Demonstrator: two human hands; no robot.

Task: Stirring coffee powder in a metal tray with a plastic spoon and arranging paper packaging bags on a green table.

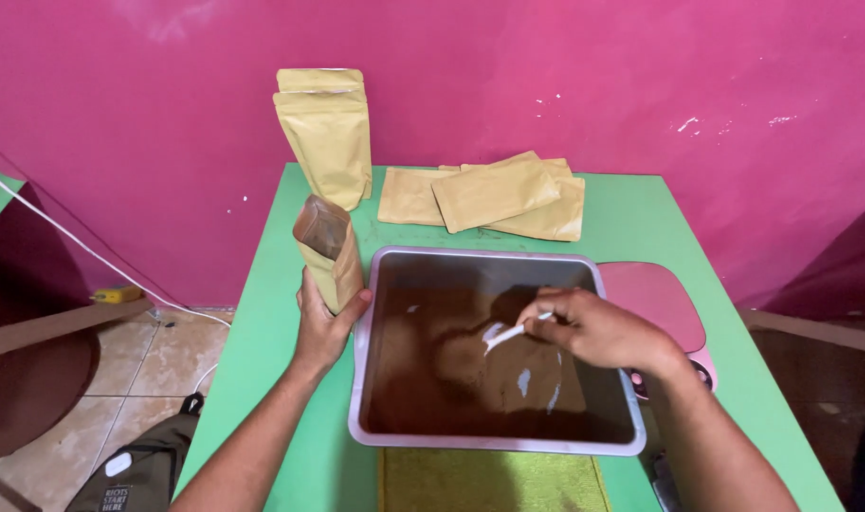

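Kraft pouch (329, 254) open in left hand (322, 322), right hand (593, 330) w/ white spoon (508, 334)

2 sealed paper pouches (326, 133) are standing by the pink wall (593, 76), flat pouches (494, 194) are lying behind, a pink scale (655, 294) is sitting right, and a green cloth (489, 479) is lying in front.

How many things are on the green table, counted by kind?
Standing kraft pouches: 3, one open in the left hand, two sealed by the wall
Flat kraft pouches: about 4, overlapping, exact number unclear
Metal tray of brown powder: 1
White spoon: 1, in the right hand
Pink scale: 1
Green cloth: 1
Total: about 11
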